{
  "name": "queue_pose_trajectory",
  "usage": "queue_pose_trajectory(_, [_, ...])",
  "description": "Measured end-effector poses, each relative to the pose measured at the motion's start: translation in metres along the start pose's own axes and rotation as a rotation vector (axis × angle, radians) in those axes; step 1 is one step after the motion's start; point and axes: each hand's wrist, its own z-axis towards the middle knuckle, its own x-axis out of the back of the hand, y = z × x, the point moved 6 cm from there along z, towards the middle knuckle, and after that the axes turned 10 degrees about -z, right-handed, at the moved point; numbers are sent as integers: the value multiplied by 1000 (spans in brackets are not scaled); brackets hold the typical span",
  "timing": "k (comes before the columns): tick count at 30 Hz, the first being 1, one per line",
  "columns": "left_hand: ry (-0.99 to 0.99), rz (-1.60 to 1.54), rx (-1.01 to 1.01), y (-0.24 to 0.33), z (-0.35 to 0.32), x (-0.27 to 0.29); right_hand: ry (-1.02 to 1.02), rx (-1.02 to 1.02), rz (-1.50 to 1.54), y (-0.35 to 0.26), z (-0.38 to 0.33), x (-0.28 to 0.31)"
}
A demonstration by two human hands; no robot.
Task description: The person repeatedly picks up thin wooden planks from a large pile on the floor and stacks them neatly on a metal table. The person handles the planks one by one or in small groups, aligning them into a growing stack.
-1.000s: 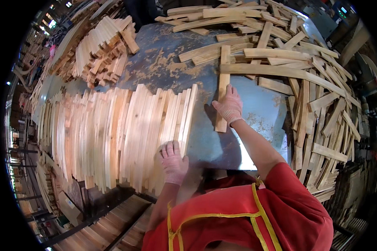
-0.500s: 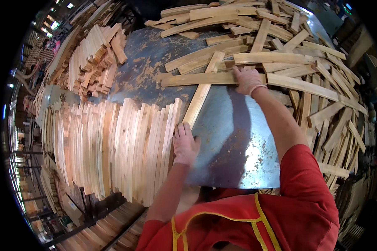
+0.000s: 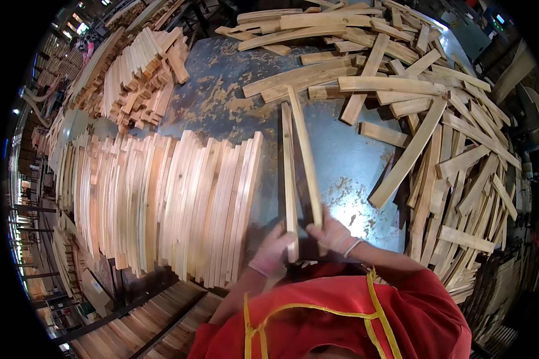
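Two long pale wooden slats stand out from my hands, pointing away from me across the metal table. My left hand (image 3: pixel 273 248), in a thin light glove, is closed on the near end of the left slat (image 3: pixel 288 173). Closed round the near end of the right slat (image 3: pixel 305 155) is my right hand (image 3: pixel 334 234), gloved too. The two slats lie close together and spread slightly at the near ends. Just left of them, a row of slats (image 3: pixel 206 206) stands packed side by side on the table.
Loose slats (image 3: pixel 443 173) lie in a jumbled heap along the right and far sides. One slat (image 3: pixel 408 152) slants from the heap toward me. A stacked pile of wood pieces (image 3: pixel 135 78) sits at the far left. The worn metal tabletop (image 3: pixel 212 78) shows between them.
Both hands have drawn back toward my body, the right one from the heap. Each now holds a slat turned lengthwise away from me. Another slat now slants at the heap's near edge.
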Motion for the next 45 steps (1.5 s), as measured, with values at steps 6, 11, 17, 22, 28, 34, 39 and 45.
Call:
queue_pose_trajectory(6, [68,-99,-3,-51,-63,54,-309,142,264,-77,-4,-29])
queue_pose_trajectory(11, [442,1473,-694,1,-105,64,-228,173,30,-128,26,-49])
queue_pose_trajectory(17, [541,1850,-755,46,-93,58,-16,418,106,-121,51,-32])
queue_pose_trajectory(22, [503,2070,-772,46,-79,36,1359,-88,-436,1,28,175])
queue_pose_trajectory(28, [385,1955,-801,29,-54,32,853,-157,1056,191,106,187])
queue_pose_trajectory(34, [673,1633,-630,96,-107,60,600,70,910,46,53,68])
queue_pose_trajectory(39, [846,1620,-163,144,-116,137,251,226,586,-49,25,-90])
queue_pose_trajectory(45, [882,1624,-178,153,-122,189,34,445,508,-129,44,-135])
